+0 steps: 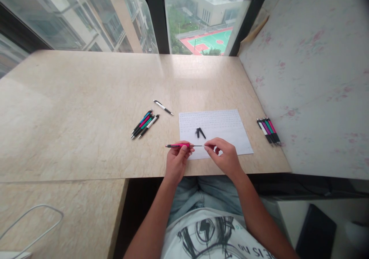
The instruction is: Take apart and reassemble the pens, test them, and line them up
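- Held a pink pen barrel [176, 145] level in the left hand [176, 161], fingers clenched round its right end, just above the near edge of the table [86, 117].
- Pinched the far tip of a thin refill [197, 146] in the right hand [227, 157], thumb and forefinger closed on it, the rod running straight out of the barrel's mouth.
- Positioned both hands close together over the lower left corner of a white sheet of paper [225, 130] covered in faint handwriting.
- Pictured lying on the sheet, just beyond the refill: two small black pen parts [200, 132].
- Pictured left of the sheet: a bunch of click pens [145, 124], blue, pink, green and white barrels touching, with a single white-and-black pen [163, 107] near them, farther back.
- Lined up side by side at the table's right edge, well apart from the hands: another row of pens [268, 131].
- Seen at bottom left, on a lower surface: a looped white cable [31, 220].
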Tool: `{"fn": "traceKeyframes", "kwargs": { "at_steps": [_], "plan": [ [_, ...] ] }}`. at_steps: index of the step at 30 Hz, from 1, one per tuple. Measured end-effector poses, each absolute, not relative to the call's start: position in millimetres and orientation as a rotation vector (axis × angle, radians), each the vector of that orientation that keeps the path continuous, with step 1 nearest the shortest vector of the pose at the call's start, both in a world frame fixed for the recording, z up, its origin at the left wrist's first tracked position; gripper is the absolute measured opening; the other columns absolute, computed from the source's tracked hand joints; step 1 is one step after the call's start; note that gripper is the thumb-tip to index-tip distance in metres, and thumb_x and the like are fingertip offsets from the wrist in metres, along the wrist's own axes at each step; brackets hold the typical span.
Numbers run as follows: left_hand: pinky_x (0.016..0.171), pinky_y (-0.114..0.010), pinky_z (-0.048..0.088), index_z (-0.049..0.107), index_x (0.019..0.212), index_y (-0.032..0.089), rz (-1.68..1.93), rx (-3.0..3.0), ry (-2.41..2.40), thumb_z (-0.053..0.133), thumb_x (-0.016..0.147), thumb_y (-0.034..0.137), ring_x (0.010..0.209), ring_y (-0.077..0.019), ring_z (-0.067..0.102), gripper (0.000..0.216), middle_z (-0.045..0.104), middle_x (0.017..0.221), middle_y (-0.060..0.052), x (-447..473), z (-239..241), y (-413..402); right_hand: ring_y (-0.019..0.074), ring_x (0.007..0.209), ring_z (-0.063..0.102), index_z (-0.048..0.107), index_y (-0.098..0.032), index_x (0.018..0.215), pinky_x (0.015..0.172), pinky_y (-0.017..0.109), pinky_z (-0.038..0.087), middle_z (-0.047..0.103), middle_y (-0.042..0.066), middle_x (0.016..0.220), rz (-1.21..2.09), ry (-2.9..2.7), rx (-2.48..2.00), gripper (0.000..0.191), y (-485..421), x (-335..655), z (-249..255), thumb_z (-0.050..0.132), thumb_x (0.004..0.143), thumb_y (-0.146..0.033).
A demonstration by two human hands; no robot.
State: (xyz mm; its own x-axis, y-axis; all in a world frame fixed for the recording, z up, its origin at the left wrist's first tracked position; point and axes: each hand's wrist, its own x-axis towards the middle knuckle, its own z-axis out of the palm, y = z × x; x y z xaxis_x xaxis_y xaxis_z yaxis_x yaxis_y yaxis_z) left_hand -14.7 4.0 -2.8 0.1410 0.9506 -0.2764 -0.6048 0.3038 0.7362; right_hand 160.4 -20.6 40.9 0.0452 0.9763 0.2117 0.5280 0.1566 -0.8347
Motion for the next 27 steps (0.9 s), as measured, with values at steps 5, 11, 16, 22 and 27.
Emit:
{"fn": "traceKeyframes", "kwargs": {
  "at_steps": [5,11,16,22,27],
  "plan": [
    [0.068,-0.021,0.051,0.073,0.092,0.016,1.21,0.464,0.814,0.081,0.077,0.031,0.073,-0.011,0.068,0.024,0.074,0.087,-0.006,-15,-2,6,0.0185,0.071,0.063,0.071,-0.02,0.086,0.064,0.031,0.049,0.071,0.005,0.084,0.557,-1.505,-1.728,0.013,-9,177,18,0.059,0.088,-0.026],
    [0.068,-0.022,0.052,0.073,0.091,0.016,1.202,0.466,0.808,0.082,0.076,0.031,0.072,-0.0114,0.068,0.023,0.074,0.087,-0.006,-15,-2,5,0.0223,0.079,0.061,0.071,-0.019,0.089,0.078,0.036,0.048,0.072,0.007,0.085,0.325,-1.569,-1.898,0.015,17,174,0,0.056,0.086,-0.02],
    [0.069,-0.023,0.052,0.073,0.09,0.016,1.203,0.462,0.809,0.083,0.075,0.031,0.072,-0.0113,0.068,0.024,0.074,0.086,-0.006,-15,-1,5,0.0226,0.079,0.062,0.071,-0.018,0.104,0.077,0.036,0.048,0.072,0.008,0.091,0.327,-1.633,-1.926,0.023,21,168,5,0.055,0.087,-0.019],
    [0.074,-0.025,0.053,0.073,0.092,0.017,1.188,0.517,0.827,0.081,0.077,0.032,0.074,-0.0119,0.068,0.023,0.075,0.088,-0.006,-15,-3,5,0.0186,0.074,0.063,0.072,-0.019,0.095,0.069,0.032,0.048,0.073,0.006,0.09,0.541,-1.574,-1.706,0.02,2,166,24,0.053,0.094,-0.026],
    [0.076,-0.026,0.052,0.073,0.095,0.017,1.158,0.638,0.842,0.077,0.082,0.031,0.077,-0.0132,0.069,0.019,0.075,0.091,-0.006,-15,-7,3,0.0179,0.077,0.063,0.072,-0.021,0.094,0.064,0.029,0.047,0.072,0.004,0.087,0.745,-1.675,-1.51,0.019,-12,157,40,0.055,0.096,-0.028]
  ]
}}
